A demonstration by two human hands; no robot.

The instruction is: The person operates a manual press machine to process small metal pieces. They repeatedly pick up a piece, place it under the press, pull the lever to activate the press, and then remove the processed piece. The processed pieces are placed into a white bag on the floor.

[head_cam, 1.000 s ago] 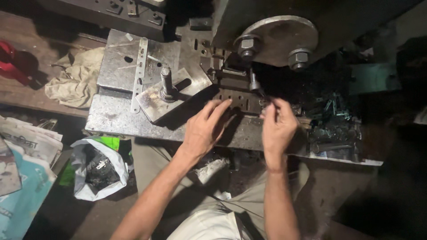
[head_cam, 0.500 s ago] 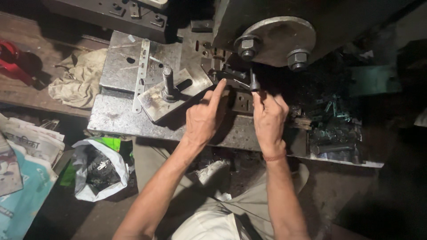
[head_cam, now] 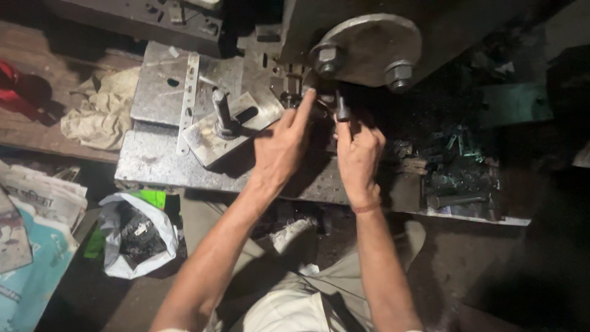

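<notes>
Left hand: your left hand [head_cam: 279,147] lies palm-down on the grey steel bed, forefinger stretched up to the dark gap under the machine's round plate; the other fingers are loosely curled. Whether it has hold of anything cannot be told.
Right hand: your right hand [head_cam: 359,154] sits just right of the left, thumb and forefinger pinched on a small dark metal piece [head_cam: 342,110], which stands upright above the knuckles.
Piece, look: short, dull black, roughly cylindrical, narrow; its lower end is hidden by your fingers. Too dim to tell more.
Piece, place: just under the round plate, beside your left fingertip, at the mouth of the shadowed tooling.
Round plate [head_cam: 369,46]: above both hands, a thick grey steel disc, worn matte, held by two large hex nuts [head_cam: 398,72].
Steel bed [head_cam: 160,157]: left of your grip, flat scuffed plate, silver-grey, with a slotted strip lying across it.
Post block [head_cam: 224,123]: near the left hand, a tilted square steel block bearing an upright dark pin.
Rag [head_cam: 104,114]: well left, crumpled pale cloth on a wooden bench.
Bag [head_cam: 138,233]: below left, a white plastic bag, open, with dark contents.
Scrap tray [head_cam: 461,178]: right of your grip, a heap of small dark, greenish metal bits.
</notes>
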